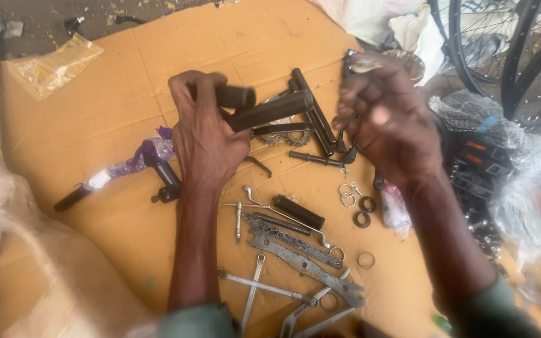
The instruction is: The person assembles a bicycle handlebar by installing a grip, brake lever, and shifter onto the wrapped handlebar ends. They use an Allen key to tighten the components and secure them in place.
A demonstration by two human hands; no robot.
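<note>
Head view, looking down: we see our left hand (pixel 206 141) at the frame's centre, closed around two dark rubber handlebar grips. The ribbed grip (pixel 233 96) lies nearly level across the top of the fist, its open end pointing to the right of the frame. The smoother grip (pixel 272 110) sits just below it, its long axis slanting from lower left up toward the upper right, where its free end overlaps a black crank arm (pixel 313 112) lying on the cardboard. Both grips are held above the sheet, in the upper middle of the frame.

Our right hand (pixel 388 122) hovers to the right of the grips, fingers curled loosely inward; it is blurred, and we cannot tell whether it pinches anything.

Beneath the hands spreads a tan cardboard sheet (pixel 114 94). Under and just beyond the grips' free ends lie the crank arm, a toothed sprocket (pixel 283 136) and a short axle bolt (pixel 315 159). Lower down we see a third grip (pixel 298 211), a rusty flat wrench (pixel 305 263), thin spanners (pixel 255 288) and several small rings (pixel 362 211). At the left lies a handlebar stem wrapped in purple plastic (pixel 139 161). Bicycle wheels (pixel 502 50) fill the upper right corner, with pedals in clear plastic (pixel 480 163) below them.
</note>
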